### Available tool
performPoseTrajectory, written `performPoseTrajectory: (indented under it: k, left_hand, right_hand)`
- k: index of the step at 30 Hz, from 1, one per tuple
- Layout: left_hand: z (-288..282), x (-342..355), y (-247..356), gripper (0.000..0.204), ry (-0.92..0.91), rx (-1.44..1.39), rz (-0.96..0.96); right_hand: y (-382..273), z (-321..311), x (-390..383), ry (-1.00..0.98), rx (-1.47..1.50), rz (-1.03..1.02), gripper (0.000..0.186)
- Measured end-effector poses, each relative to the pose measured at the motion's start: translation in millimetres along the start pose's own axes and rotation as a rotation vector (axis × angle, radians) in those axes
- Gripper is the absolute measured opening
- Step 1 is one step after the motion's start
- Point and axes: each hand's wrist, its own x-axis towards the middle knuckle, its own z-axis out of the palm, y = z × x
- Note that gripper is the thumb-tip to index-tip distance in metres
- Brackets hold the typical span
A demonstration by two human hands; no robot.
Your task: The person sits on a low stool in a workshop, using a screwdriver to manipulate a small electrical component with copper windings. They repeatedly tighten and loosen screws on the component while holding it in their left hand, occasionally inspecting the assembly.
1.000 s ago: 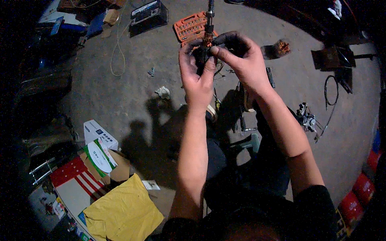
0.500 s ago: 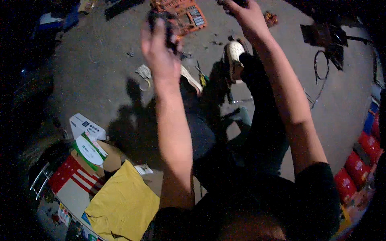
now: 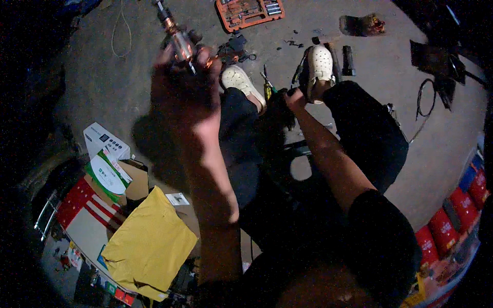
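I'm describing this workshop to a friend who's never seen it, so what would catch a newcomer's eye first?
Probably the bright yellow sheet at the lower left, beside the boxes. Next, the shiny metal-and-copper part in the left hand, at the upper left. Then the orange tool case on the floor at the top, just beyond the pale shoes.
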Motion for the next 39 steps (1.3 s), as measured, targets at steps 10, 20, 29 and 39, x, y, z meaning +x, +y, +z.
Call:
performPoseTrajectory:
  k: [10, 20, 29, 39]
  left_hand:
    - [27, 5, 28, 0.025, 0.352, -0.464, -0.433]
    - [38, -3, 28, 0.027, 0.263, -0.428, -0.144]
    - [75, -4, 51, 0.025, 0.268, -0.601, -0.192]
    - [61, -5, 59, 0.029, 0.200, -0.701, -0.117]
  right_hand:
    - [12, -7, 49, 0.345, 0.178, 0.026, 0.045]
    - [-66, -75, 15, 0.159, 0.261, -0.168, 0.037]
    - [-165, -325, -142, 0.142, 0.833, -0.722, 0.034]
    - [-153, -331, -217, -0.114, 0.868, -0.946, 0.026]
